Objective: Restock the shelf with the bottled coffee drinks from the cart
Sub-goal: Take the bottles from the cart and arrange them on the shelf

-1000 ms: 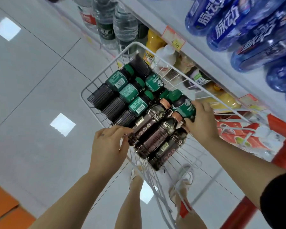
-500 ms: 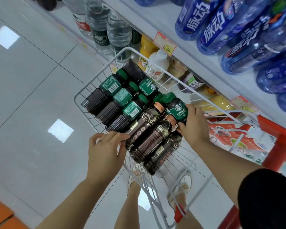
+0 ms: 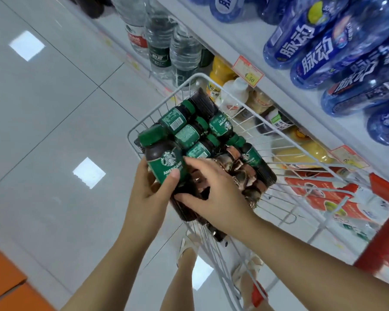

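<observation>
Coffee bottle (image 3: 166, 161) in left hand (image 3: 147, 198), long axis steep, cap (image 3: 151, 136) up-left.

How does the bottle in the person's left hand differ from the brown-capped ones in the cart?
The held bottle has a green cap and label; the brown-capped bottles have dark labels. The left hand grips the held bottle; the brown-capped bottles lie in the cart. Both hold dark liquid.

Cart basket (image 3: 199, 75): left part packed tight w/ coffee bottles (image 3: 189, 135), no gaps. Right part bare wire, open from above. L hand (image 3: 148, 194) w/ held bottle (image 3: 164, 162) + R hand (image 3: 216, 194) block near corner. Blue bottles (image 3: 312, 48) crowd right side. Floor (image 3: 54, 108) side on left open.
</observation>
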`<state>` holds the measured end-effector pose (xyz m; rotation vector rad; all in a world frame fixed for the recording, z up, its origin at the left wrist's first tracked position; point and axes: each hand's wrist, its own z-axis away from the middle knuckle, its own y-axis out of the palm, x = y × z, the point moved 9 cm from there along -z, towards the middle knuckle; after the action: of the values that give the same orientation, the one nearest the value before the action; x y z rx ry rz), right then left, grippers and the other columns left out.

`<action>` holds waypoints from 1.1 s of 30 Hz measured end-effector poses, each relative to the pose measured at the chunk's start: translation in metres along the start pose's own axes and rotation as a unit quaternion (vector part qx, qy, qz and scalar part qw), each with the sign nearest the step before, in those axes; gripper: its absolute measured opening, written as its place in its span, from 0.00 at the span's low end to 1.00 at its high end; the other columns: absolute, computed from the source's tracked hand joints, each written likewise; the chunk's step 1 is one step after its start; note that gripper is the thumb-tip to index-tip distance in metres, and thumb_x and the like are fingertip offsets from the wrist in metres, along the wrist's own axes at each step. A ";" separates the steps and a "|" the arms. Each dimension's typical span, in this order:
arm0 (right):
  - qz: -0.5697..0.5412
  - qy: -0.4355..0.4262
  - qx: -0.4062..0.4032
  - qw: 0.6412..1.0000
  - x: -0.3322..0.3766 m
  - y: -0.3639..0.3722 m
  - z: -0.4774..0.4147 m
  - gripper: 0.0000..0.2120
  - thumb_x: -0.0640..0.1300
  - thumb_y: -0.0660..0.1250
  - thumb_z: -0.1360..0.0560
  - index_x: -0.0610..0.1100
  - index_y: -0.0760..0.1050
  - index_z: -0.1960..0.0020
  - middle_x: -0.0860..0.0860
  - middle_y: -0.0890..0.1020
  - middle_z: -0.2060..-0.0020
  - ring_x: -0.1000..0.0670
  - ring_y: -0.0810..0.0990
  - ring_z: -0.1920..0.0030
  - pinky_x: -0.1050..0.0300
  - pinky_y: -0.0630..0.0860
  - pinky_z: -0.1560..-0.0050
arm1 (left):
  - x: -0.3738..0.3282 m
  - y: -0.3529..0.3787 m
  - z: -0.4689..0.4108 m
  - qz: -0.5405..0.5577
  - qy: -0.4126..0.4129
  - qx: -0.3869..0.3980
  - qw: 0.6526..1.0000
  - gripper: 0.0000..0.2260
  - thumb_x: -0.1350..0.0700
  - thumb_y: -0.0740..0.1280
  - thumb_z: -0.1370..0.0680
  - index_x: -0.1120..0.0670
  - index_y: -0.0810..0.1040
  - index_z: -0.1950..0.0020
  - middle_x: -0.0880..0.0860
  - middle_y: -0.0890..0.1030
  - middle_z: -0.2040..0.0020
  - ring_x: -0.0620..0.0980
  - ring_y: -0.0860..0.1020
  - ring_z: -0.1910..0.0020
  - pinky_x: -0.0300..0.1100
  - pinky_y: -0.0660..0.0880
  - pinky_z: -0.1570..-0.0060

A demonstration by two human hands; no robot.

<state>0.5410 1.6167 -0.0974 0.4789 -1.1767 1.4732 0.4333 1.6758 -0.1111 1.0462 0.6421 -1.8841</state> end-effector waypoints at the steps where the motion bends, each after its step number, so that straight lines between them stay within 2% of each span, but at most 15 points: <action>1: -0.007 -0.005 0.013 1.000 0.002 0.003 -0.008 0.27 0.48 0.71 0.28 0.52 0.68 0.32 0.57 0.74 0.41 0.59 0.73 0.42 0.61 0.73 0.41 | 0.000 -0.013 -0.002 0.000 0.000 -0.018 1.000 0.23 0.48 0.70 0.28 0.47 0.70 0.34 0.46 0.81 0.45 0.47 0.80 0.45 0.54 0.77 0.44; 4: -0.024 0.044 -0.003 0.999 -0.007 -0.002 -0.045 0.25 0.49 0.68 0.26 0.51 0.67 0.31 0.56 0.75 0.39 0.58 0.74 0.43 0.61 0.72 0.43 | -0.001 -0.042 -0.006 0.005 0.005 -0.051 0.999 0.22 0.49 0.66 0.28 0.47 0.69 0.34 0.47 0.81 0.44 0.46 0.79 0.44 0.56 0.75 0.42; 6: -0.032 0.102 -0.031 0.994 -0.022 -0.008 -0.077 0.26 0.50 0.67 0.24 0.49 0.64 0.29 0.53 0.72 0.34 0.53 0.74 0.40 0.58 0.71 0.44 | 0.002 -0.056 -0.008 0.012 0.000 -0.066 0.998 0.21 0.49 0.63 0.28 0.46 0.70 0.34 0.46 0.80 0.43 0.45 0.79 0.44 0.56 0.74 0.41; 9: -0.043 0.163 -0.050 0.984 -0.036 -0.005 -0.123 0.33 0.52 0.67 0.25 0.47 0.56 0.26 0.48 0.64 0.28 0.46 0.69 0.33 0.51 0.68 0.34 | 0.007 -0.071 -0.011 0.018 -0.005 -0.079 0.997 0.21 0.48 0.63 0.27 0.46 0.70 0.34 0.45 0.80 0.43 0.44 0.78 0.43 0.55 0.74 0.40; 12: -0.085 0.205 -0.084 0.971 -0.043 0.006 -0.151 0.41 0.51 0.70 0.27 0.46 0.49 0.24 0.45 0.60 0.27 0.42 0.69 0.33 0.43 0.70 0.35 | 0.012 -0.083 -0.011 0.029 -0.010 -0.094 0.995 0.22 0.48 0.64 0.28 0.47 0.69 0.34 0.45 0.80 0.43 0.45 0.78 0.43 0.55 0.74 0.41; 14: -0.093 0.233 -0.112 0.961 -0.044 0.010 -0.159 0.42 0.51 0.70 0.27 0.44 0.46 0.24 0.44 0.61 0.28 0.42 0.70 0.35 0.46 0.72 0.37 | 0.017 -0.089 -0.010 0.037 -0.013 -0.102 0.994 0.21 0.49 0.64 0.27 0.47 0.70 0.35 0.46 0.80 0.44 0.46 0.79 0.44 0.55 0.75 0.41; 16: -0.128 0.265 -0.144 0.945 -0.045 0.012 -0.161 0.43 0.52 0.70 0.27 0.42 0.46 0.25 0.43 0.65 0.30 0.44 0.74 0.42 0.52 0.75 0.46 | 0.022 -0.095 -0.008 0.045 -0.016 -0.108 0.993 0.20 0.49 0.65 0.28 0.48 0.70 0.35 0.47 0.80 0.44 0.47 0.79 0.44 0.55 0.75 0.42; 17: -0.155 0.284 -0.162 0.932 -0.047 0.012 -0.160 0.45 0.52 0.71 0.28 0.40 0.46 0.25 0.42 0.66 0.31 0.45 0.75 0.44 0.53 0.74 0.48 | 0.024 -0.096 -0.007 0.048 -0.018 -0.110 0.993 0.21 0.48 0.65 0.28 0.48 0.70 0.35 0.48 0.80 0.44 0.47 0.79 0.44 0.55 0.75 0.42; 20: -0.200 0.315 -0.208 0.904 -0.054 0.011 -0.153 0.45 0.52 0.73 0.30 0.37 0.50 0.27 0.43 0.65 0.30 0.43 0.70 0.36 0.52 0.69 0.39 | 0.028 -0.101 -0.001 0.050 -0.025 -0.118 0.991 0.23 0.48 0.65 0.28 0.48 0.69 0.34 0.48 0.80 0.43 0.47 0.79 0.44 0.55 0.76 0.42; 24: -0.209 0.296 -0.195 0.911 -0.053 0.017 -0.152 0.43 0.48 0.73 0.29 0.39 0.52 0.25 0.44 0.63 0.28 0.43 0.68 0.33 0.51 0.68 0.39 | 0.030 -0.103 0.002 0.047 -0.028 -0.120 0.991 0.26 0.47 0.65 0.29 0.49 0.68 0.32 0.48 0.79 0.43 0.47 0.79 0.44 0.55 0.75 0.41; 27: -0.248 0.301 -0.193 0.900 -0.052 0.019 -0.156 0.38 0.46 0.74 0.31 0.39 0.59 0.28 0.43 0.69 0.34 0.45 0.73 0.43 0.54 0.72 0.43 | 0.029 -0.100 0.001 0.042 -0.028 -0.117 0.992 0.25 0.47 0.65 0.30 0.49 0.69 0.32 0.46 0.80 0.44 0.46 0.79 0.44 0.54 0.75 0.41; 29: -0.259 0.311 -0.186 0.896 -0.053 0.015 -0.157 0.32 0.46 0.75 0.31 0.37 0.66 0.33 0.44 0.74 0.45 0.48 0.74 0.55 0.57 0.73 0.50 | 0.028 -0.096 -0.002 0.037 -0.028 -0.111 0.993 0.26 0.47 0.65 0.30 0.48 0.69 0.32 0.46 0.80 0.44 0.45 0.79 0.44 0.54 0.75 0.41; 30: -0.266 0.315 -0.180 0.893 -0.053 0.012 -0.157 0.29 0.45 0.75 0.31 0.36 0.68 0.35 0.46 0.73 0.53 0.50 0.71 0.61 0.58 0.72 0.54 | 0.028 -0.094 -0.004 0.034 -0.027 -0.108 0.993 0.25 0.46 0.65 0.30 0.47 0.69 0.32 0.45 0.80 0.44 0.45 0.79 0.44 0.54 0.75 0.41; 31: -0.277 0.320 -0.172 0.890 -0.055 0.010 -0.157 0.28 0.45 0.74 0.30 0.37 0.69 0.36 0.48 0.70 0.57 0.52 0.68 0.64 0.59 0.71 0.55 | 0.028 -0.092 -0.005 0.029 -0.026 -0.106 0.994 0.25 0.46 0.65 0.30 0.47 0.69 0.33 0.46 0.80 0.43 0.46 0.79 0.44 0.55 0.75 0.42; 33: -0.308 0.326 -0.146 0.882 -0.054 0.008 -0.156 0.27 0.45 0.74 0.30 0.39 0.70 0.36 0.48 0.69 0.56 0.53 0.66 0.62 0.61 0.71 0.53 | 0.028 -0.088 -0.008 0.020 -0.023 -0.103 0.994 0.24 0.46 0.65 0.29 0.46 0.69 0.33 0.46 0.80 0.43 0.47 0.79 0.43 0.57 0.75 0.42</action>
<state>0.5969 1.7237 -0.2101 0.0987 -0.5963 0.7753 0.3521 1.7134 -0.1370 0.8739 0.7647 -1.7601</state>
